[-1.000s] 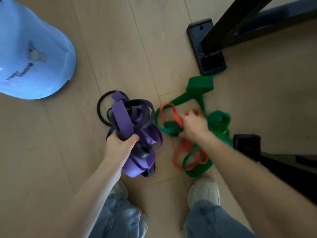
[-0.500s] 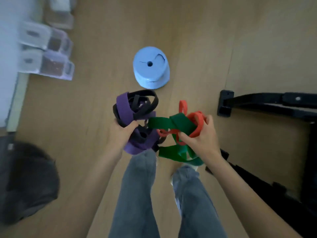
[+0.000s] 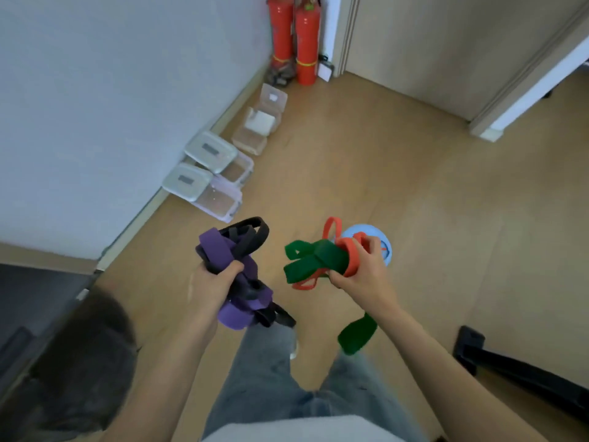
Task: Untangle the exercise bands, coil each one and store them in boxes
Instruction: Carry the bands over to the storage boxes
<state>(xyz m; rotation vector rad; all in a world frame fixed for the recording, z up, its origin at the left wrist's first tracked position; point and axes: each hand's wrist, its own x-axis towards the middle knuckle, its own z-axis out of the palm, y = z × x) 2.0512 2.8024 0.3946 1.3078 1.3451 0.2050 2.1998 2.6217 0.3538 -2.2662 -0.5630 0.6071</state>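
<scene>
My left hand (image 3: 213, 283) grips a tangled bundle of a wide purple band (image 3: 237, 309) and a narrower black band (image 3: 251, 232), held at waist height. My right hand (image 3: 363, 272) grips a second tangle, a wide green band (image 3: 314, 260) knotted with a thin orange band (image 3: 349, 253). One green loop (image 3: 357, 334) hangs down below my right wrist. The two bundles are apart, with a gap between them. Several clear plastic boxes (image 3: 220, 199) with open lids stand in a row along the wall at the upper left.
A light blue stool (image 3: 385, 242) stands on the wooden floor, mostly hidden behind my right hand. Two red fire extinguishers (image 3: 306, 43) stand in the far corner. A black metal frame foot (image 3: 471, 349) lies at the lower right. A dark seat (image 3: 35, 301) is at the left.
I have stood up and the view has tilted forward to the wall and boxes. Both bundles have come up off the floor, and my hands have drawn them apart.
</scene>
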